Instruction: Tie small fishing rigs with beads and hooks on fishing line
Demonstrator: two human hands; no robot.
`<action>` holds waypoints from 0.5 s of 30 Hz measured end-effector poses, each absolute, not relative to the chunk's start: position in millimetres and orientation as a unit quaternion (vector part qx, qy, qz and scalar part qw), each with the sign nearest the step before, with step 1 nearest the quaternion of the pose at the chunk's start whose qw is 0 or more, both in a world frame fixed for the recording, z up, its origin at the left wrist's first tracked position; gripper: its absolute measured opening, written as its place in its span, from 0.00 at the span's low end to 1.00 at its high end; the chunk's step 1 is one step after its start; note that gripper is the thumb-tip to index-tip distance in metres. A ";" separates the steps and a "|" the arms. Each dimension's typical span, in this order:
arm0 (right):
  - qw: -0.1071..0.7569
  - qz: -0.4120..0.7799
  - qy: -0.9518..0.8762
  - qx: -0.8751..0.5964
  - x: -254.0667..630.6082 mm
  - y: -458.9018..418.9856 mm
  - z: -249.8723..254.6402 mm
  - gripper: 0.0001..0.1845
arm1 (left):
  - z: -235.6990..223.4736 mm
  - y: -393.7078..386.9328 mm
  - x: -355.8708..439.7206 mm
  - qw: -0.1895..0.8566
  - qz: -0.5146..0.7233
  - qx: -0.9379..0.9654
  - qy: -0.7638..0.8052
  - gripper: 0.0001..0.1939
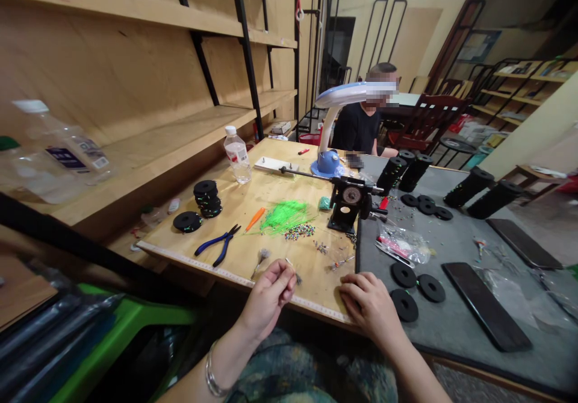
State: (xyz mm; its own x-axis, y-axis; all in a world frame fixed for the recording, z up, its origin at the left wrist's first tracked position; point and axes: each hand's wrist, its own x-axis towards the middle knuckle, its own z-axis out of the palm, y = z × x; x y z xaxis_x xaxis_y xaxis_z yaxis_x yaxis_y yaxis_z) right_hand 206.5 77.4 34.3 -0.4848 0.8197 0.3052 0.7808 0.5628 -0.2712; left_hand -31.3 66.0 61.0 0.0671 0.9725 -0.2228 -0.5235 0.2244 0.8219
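My left hand is closed in a pinch above the table's front edge. A tiny pale tip shows at its fingers, too small to name. Fingers loosely bent, my right hand lies on the table edge with nothing visible in it. Small grey tufted pieces lie just beyond my left hand. Farther in are bright green strands, a heap of coloured beads, an orange pointed tool and blue-handled pliers. Between my hands and the black winding device lie small metal bits.
Black foam spools are stacked at left; more foam discs lie on the grey mat. A water bottle and a blue-based lamp stand at the back. A person sits beyond the table.
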 end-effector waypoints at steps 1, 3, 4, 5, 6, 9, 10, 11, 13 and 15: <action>0.208 0.044 -0.858 -0.468 206.8 75.9 35.4 0.09 | 63.8 66.9 -29.6 0.671 0.556 0.285 0.399 0.17; 0.220 0.042 -0.850 -0.476 205.5 71.9 38.3 0.10 | 69.2 68.5 -25.4 0.668 0.556 0.291 0.399 0.17; 0.228 0.049 -0.846 -0.479 203.6 69.6 39.6 0.10 | 71.6 69.1 -22.9 0.669 0.555 0.294 0.397 0.17; 0.238 0.062 -0.841 -0.481 200.6 67.3 40.5 0.11 | 73.7 69.4 -20.3 0.671 0.553 0.296 0.394 0.17; 0.248 0.081 -0.837 -0.481 196.7 65.2 40.9 0.12 | 75.5 69.6 -17.7 0.674 0.552 0.296 0.392 0.17; 0.279 0.153 -0.820 -0.475 181.2 61.2 38.4 0.15 | 79.1 69.5 -11.4 0.683 0.546 0.294 0.386 0.17; 0.287 0.170 -0.815 -0.473 175.8 60.8 36.6 0.15 | 79.8 69.3 -10.2 0.685 0.545 0.293 0.384 0.18; 0.294 0.183 -0.811 -0.471 170.9 60.9 34.7 0.15 | 80.2 69.2 -9.4 0.687 0.544 0.293 0.382 0.18; 0.302 0.201 -0.806 -0.468 163.8 61.8 31.4 0.11 | 80.3 68.7 -9.4 0.689 0.546 0.292 0.377 0.18; 0.302 0.215 -0.804 -0.465 160.9 62.8 29.8 0.09 | 79.4 68.2 -10.8 0.690 0.546 0.289 0.377 0.18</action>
State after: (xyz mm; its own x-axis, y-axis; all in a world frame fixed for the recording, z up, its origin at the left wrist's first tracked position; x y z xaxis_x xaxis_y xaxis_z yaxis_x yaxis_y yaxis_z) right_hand 160.9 62.8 29.8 -0.3847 0.8775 0.2862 0.6181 0.4752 -0.6262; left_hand -10.8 68.2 79.4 0.1187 0.9714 -0.2057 -0.5356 0.2371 0.8105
